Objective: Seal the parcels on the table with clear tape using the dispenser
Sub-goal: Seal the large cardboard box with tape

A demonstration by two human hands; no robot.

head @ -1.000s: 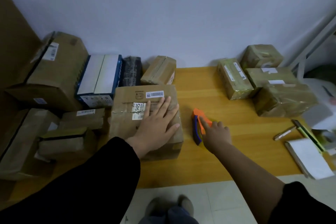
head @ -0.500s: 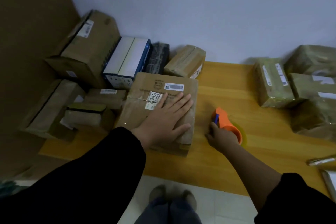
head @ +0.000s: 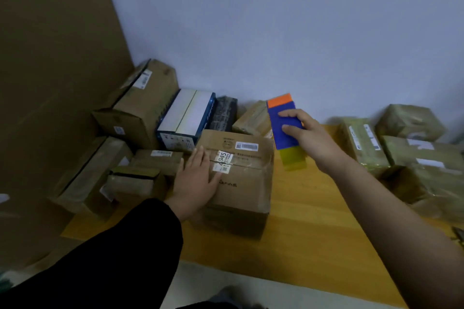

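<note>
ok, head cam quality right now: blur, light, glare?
Head view: dim, flat light, no glare. Tape dispenser in the right hand is motion-smeared. Label on the parcel under the left hand is legible. Wrapped parcels at the right edge look soft.

We are seeing a bare strip of table (head: 308,233) lying open between the labelled box (head: 246,183) and the wrapped parcels (head: 421,158) on the right. On the left and along the wall (head: 276,32) behind, stacked boxes (head: 140,113) are crowding in. Our left hand (head: 197,180) is covering the labelled box's left top; our right hand (head: 311,138) is holding the dispenser (head: 285,125) over its far right corner.
</note>
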